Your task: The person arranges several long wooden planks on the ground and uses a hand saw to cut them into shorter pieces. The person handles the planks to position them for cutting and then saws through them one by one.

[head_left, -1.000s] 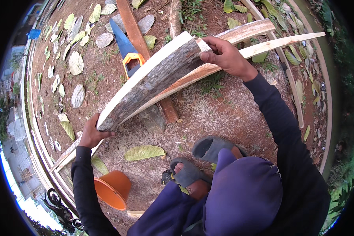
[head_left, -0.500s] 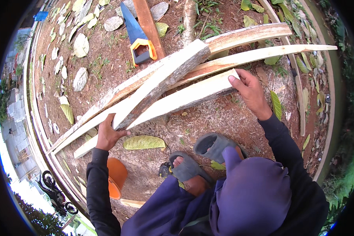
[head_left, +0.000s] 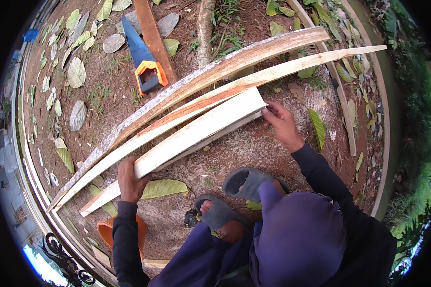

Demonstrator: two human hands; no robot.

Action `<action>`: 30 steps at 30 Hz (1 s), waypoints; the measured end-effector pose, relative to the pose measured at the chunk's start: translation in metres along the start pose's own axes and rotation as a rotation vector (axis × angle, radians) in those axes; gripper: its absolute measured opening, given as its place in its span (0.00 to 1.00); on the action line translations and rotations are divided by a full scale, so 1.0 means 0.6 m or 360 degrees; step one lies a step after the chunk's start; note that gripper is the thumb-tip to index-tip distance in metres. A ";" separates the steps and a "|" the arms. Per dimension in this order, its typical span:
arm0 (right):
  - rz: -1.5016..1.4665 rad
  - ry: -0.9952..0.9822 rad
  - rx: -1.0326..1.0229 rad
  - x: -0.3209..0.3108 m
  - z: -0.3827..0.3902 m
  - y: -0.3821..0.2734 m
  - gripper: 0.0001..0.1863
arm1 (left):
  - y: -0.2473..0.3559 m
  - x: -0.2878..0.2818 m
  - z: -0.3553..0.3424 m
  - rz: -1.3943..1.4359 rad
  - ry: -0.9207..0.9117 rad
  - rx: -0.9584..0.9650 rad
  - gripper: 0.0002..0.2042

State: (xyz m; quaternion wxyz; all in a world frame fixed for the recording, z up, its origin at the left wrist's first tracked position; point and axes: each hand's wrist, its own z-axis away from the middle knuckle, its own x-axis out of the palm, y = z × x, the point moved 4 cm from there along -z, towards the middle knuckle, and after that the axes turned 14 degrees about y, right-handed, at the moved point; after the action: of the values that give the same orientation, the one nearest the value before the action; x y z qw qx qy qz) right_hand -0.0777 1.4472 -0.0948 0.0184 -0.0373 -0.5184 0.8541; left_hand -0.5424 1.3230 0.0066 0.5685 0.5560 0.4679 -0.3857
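Observation:
My left hand (head_left: 132,179) is closed on the left end of a short pale board (head_left: 196,131), which lies along another bark-edged board (head_left: 100,198) beneath it. My right hand (head_left: 281,124) pinches the right end of these stacked boards. Just beyond them lie two long pieces of wood: a pale tapered strip (head_left: 321,60) and a bark-edged strip (head_left: 282,43). A handsaw (head_left: 148,71) with an orange and black handle lies beside a brown plank (head_left: 153,36).
Dirt ground with fallen leaves surrounds me. An orange bucket (head_left: 107,232) and a small black-and-yellow object (head_left: 191,219) sit near my sandalled feet (head_left: 215,215). A thin branch (head_left: 205,33) lies beyond the strips; long narrow boards (head_left: 342,110) border the right; a motorbike (head_left: 64,258) is at lower left.
The short board has moved down from across the long strips and turned pale face up onto the board nearer me. My right hand has moved down with it.

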 end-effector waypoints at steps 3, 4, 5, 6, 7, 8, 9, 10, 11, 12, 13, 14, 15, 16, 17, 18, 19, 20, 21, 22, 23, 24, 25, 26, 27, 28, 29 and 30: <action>-0.0315 0.0039 0.0215 -0.005 0.005 0.008 0.28 | 0.004 0.017 -0.005 -0.0017 -0.0059 0.0092 0.36; -0.0352 0.0038 0.0227 -0.006 0.009 0.006 0.29 | 0.007 0.021 -0.006 -0.0023 -0.0074 0.0114 0.36; -0.0397 0.0046 0.0238 -0.006 0.013 0.006 0.30 | 0.007 0.022 -0.009 -0.0017 -0.0079 0.0139 0.36; -0.0442 0.0053 0.0249 -0.005 0.016 0.005 0.30 | 0.007 0.023 -0.009 -0.0012 -0.0085 0.0165 0.37; -0.0378 0.0063 0.0186 -0.004 0.019 -0.001 0.31 | 0.007 0.024 -0.009 -0.0006 -0.0091 0.0192 0.37; -0.0316 0.0064 0.0129 0.001 0.022 -0.008 0.32 | 0.006 0.023 -0.005 -0.0009 -0.0098 0.0212 0.37; -0.0254 0.0066 0.0073 0.003 0.023 -0.012 0.32 | 0.004 0.028 0.002 -0.0018 -0.0156 0.0219 0.38; -0.0250 0.0061 0.0044 0.004 0.023 -0.012 0.33 | 0.009 0.031 0.004 0.0038 -0.0155 0.0282 0.37; -0.0249 0.0055 0.0012 0.005 0.024 -0.013 0.33 | 0.008 0.031 0.008 0.0019 -0.0144 0.0267 0.37; -0.0250 0.0050 -0.0021 0.007 0.024 -0.014 0.34 | 0.009 0.030 0.011 0.0000 -0.0132 0.0253 0.37; -0.0277 0.0031 0.0022 0.011 0.025 -0.013 0.34 | 0.013 0.028 0.011 -0.0021 -0.0137 0.0233 0.37; -0.0310 0.0021 0.0073 0.012 0.026 -0.008 0.34 | 0.019 0.029 0.007 -0.0041 -0.0152 0.0220 0.37; -0.0344 0.0011 0.0123 0.016 0.027 -0.005 0.34 | 0.024 0.029 0.005 -0.0063 -0.0167 0.0209 0.37; -0.0364 0.0080 0.0082 0.019 0.030 -0.009 0.33 | 0.027 0.027 0.005 -0.0148 -0.0158 0.0263 0.37; -0.0381 0.0153 0.0039 0.022 0.033 -0.017 0.33 | 0.036 0.024 -0.001 -0.0170 -0.0194 0.0277 0.36; -0.0399 0.0229 0.0009 0.027 0.039 -0.018 0.32 | 0.044 0.020 -0.006 -0.0194 -0.0242 0.0292 0.35; -0.0421 0.0364 -0.0118 0.031 0.037 -0.005 0.30 | 0.050 0.022 -0.013 -0.0191 -0.0259 0.0292 0.35; -0.0428 0.0367 -0.0101 0.036 0.041 -0.005 0.29 | 0.052 0.024 -0.014 -0.0196 -0.0279 0.0280 0.35; -0.0436 0.0371 -0.0084 0.038 0.045 -0.012 0.29 | 0.054 0.025 -0.016 -0.0200 -0.0298 0.0267 0.34; -0.0443 0.0373 -0.0067 0.041 0.047 -0.013 0.29 | 0.056 0.023 -0.016 -0.0196 -0.0340 0.0246 0.33; -0.0457 0.0403 -0.0091 0.044 0.044 -0.005 0.29 | 0.061 0.023 -0.016 -0.0163 -0.0330 0.0214 0.33; -0.0502 0.0394 -0.0041 0.044 0.047 0.001 0.29 | 0.064 0.023 -0.016 -0.0131 -0.0319 0.0180 0.33; -0.0546 0.0383 0.0009 0.042 0.050 0.004 0.30 | 0.062 0.022 -0.014 -0.0111 -0.0328 0.0145 0.33; -0.0587 0.0363 0.0062 0.043 0.053 0.003 0.30 | 0.058 0.022 -0.008 -0.0093 -0.0336 0.0100 0.33; -0.0579 0.0372 0.0069 0.042 0.054 -0.001 0.30 | 0.055 0.023 -0.005 -0.0075 -0.0345 0.0052 0.33; -0.0570 0.0379 0.0077 0.040 0.056 -0.007 0.30 | 0.054 0.024 -0.007 -0.0084 -0.0345 0.0046 0.33; -0.0559 0.0378 0.0079 0.038 0.056 -0.011 0.30 | 0.056 0.023 -0.006 -0.0094 -0.0337 0.0034 0.34; -0.0542 0.0402 0.0059 0.037 0.057 -0.011 0.30 | 0.057 0.022 -0.006 -0.0104 -0.0329 0.0020 0.34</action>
State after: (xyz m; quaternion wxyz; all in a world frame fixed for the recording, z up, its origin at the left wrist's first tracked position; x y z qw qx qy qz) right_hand -0.1028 1.4214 -0.0742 0.2280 -0.0556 -0.4951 0.8366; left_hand -0.5062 1.3304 0.0032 0.5973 0.5014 0.4221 -0.4622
